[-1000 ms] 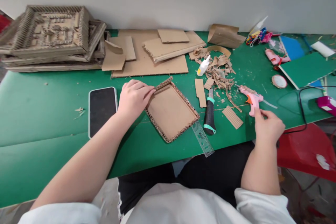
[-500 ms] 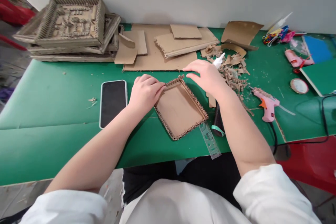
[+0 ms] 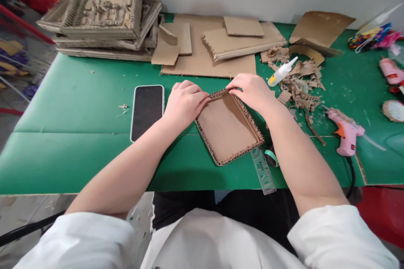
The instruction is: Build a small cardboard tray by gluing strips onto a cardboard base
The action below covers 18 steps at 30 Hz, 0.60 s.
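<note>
A shallow cardboard tray (image 3: 229,130) with a corrugated rim lies at an angle in front of me on the green table (image 3: 94,105). My left hand (image 3: 187,103) grips its far left rim, fingers outside and thumb along the top edge. At the far corner, my right hand (image 3: 251,92) pinches the rim between thumb and fingers. A phone (image 3: 147,112) lies left of my left hand. Beyond my right hand is a white glue bottle (image 3: 282,71). Partly under the tray's right corner sits a clear ruler (image 3: 263,172), beside a dark tool with a mint-green end (image 3: 271,158), mostly hidden by my right arm.
Stacked cardboard frames (image 3: 104,17) stand at the back left. Flat cardboard sheets (image 3: 211,61) lie along the wall. Torn cardboard scraps (image 3: 303,88) are heaped right of centre. A pink glue gun (image 3: 345,130) with a cord and a tape roll (image 3: 394,110) lie farther right.
My right hand has come down onto the tray's far corner and closed on the rim. My left hand keeps its hold. The whole view has shifted, so most things sit farther right.
</note>
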Each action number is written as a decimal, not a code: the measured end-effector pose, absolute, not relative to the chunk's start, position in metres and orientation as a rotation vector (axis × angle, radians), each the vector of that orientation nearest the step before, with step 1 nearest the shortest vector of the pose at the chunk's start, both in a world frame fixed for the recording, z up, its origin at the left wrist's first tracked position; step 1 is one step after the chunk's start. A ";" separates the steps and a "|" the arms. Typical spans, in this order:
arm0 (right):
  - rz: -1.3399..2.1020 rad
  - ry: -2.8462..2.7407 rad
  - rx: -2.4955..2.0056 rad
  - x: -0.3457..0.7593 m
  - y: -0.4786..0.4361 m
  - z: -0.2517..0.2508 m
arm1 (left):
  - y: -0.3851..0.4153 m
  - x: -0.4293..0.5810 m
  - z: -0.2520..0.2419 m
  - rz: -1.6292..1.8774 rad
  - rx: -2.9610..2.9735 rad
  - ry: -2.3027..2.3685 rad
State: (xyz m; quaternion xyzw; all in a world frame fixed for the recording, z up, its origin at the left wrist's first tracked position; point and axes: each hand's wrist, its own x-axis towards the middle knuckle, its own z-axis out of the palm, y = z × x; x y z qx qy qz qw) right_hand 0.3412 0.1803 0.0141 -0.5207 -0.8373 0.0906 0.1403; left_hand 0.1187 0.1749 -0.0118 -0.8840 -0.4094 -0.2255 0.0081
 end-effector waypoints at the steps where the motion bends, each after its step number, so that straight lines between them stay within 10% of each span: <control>1: 0.265 -2.423 -1.503 0.341 0.181 0.013 | 0.175 0.118 -0.012 -0.706 -2.772 -1.288; 18: 0.234 -2.272 -1.512 0.351 0.174 0.019 | 0.150 0.104 0.007 -0.287 -2.810 -1.923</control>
